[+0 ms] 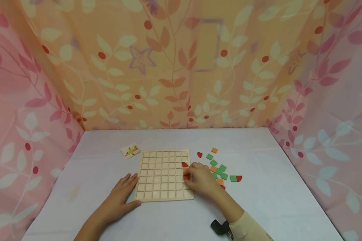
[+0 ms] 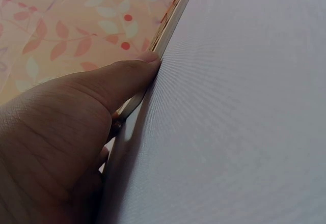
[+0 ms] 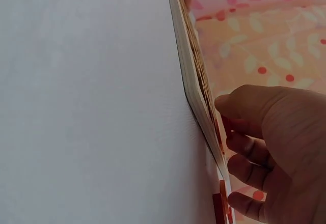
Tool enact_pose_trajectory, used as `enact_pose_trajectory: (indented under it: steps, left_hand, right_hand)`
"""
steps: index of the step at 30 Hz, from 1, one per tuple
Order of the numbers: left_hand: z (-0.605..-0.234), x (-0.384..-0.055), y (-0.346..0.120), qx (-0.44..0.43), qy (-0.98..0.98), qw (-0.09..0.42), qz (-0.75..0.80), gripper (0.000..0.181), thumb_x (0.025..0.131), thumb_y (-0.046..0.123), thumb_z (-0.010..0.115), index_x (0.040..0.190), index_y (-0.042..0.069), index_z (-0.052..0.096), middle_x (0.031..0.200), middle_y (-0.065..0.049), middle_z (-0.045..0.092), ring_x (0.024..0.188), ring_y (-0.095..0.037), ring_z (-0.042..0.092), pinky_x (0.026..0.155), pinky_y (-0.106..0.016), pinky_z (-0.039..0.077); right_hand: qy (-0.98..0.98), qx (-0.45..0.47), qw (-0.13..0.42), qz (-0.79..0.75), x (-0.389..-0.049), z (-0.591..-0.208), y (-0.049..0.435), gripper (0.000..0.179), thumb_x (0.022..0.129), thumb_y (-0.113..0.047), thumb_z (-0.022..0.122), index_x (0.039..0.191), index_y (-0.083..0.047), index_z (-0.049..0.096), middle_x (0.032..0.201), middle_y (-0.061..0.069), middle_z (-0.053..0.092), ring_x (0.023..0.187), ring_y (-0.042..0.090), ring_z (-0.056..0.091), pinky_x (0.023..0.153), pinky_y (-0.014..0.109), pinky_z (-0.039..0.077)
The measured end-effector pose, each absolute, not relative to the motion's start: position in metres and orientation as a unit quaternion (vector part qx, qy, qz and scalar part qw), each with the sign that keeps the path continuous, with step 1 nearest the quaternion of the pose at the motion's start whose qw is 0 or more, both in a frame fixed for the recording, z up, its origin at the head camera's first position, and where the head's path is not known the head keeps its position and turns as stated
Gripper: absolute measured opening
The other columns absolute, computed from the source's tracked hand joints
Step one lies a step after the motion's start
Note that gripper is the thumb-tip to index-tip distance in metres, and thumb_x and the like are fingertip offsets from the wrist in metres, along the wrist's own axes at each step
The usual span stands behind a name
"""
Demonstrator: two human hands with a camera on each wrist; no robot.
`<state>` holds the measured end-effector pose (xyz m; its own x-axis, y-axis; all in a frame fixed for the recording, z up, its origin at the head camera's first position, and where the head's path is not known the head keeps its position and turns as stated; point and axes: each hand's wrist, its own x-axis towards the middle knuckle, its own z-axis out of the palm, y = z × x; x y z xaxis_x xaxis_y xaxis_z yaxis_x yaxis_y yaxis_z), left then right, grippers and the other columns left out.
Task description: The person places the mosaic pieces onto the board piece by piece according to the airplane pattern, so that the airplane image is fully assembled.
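Right hand (image 1: pixel 200 177): pinches a small red piece (image 3: pixel 227 126) at the right edge of a square pale-wood grid board (image 1: pixel 164 172).
Left hand (image 1: pixel 120 197): straight fingers touch the board's left edge.
Board: lower centre.
Flat green, orange and red tiles (image 1: pixel 219 171): right of centre.
Printed card (image 1: pixel 130 151): left of centre.

Card (image 1: pixel 130 151) lies left, loose tiles (image 1: pixel 224 176) right of board (image 1: pixel 164 172).
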<state>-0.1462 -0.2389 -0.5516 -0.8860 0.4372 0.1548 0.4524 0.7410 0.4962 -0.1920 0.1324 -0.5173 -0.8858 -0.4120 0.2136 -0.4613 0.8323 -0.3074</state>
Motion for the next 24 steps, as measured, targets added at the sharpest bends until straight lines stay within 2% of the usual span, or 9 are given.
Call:
enact_pose_trajectory:
  steps: [12, 24]
  left_hand:
    - [-0.5526, -0.1467, -0.2403, -0.235, -0.935, 0.000, -0.266, 0.097, 0.087, 0.061, 0.072, 0.160, 0.007, 0.035, 0.168, -0.004, 0.030, 0.157, -0.036, 0.018, 0.122, -0.014, -0.012]
    - [-0.5513, -0.1475, -0.2400, -0.239, -0.933, 0.006, -0.268, 0.097, 0.087, 0.058, 0.074, 0.160, 0.008, 0.035, 0.168, -0.005, 0.030, 0.156, -0.038, 0.019, 0.127, -0.023, -0.008]
  right_hand:
    - [-0.961, 0.205, 0.084, 0.163, -0.1908, -0.5231, 0.1268, 0.020, 0.083, -0.037, 0.082, 0.098, -0.026, 0.075, 0.096, -0.013, 0.064, 0.095, 0.011, 0.061, 0.081, 0.033, 0.043]
    - [-0.963, 0.197, 0.083, 0.162, -0.1916, -0.5212, 0.1263, 0.022, 0.083, -0.038, 0.083, 0.100, -0.025, 0.078, 0.097, -0.010, 0.065, 0.094, 0.013, 0.060, 0.080, 0.034, 0.043]
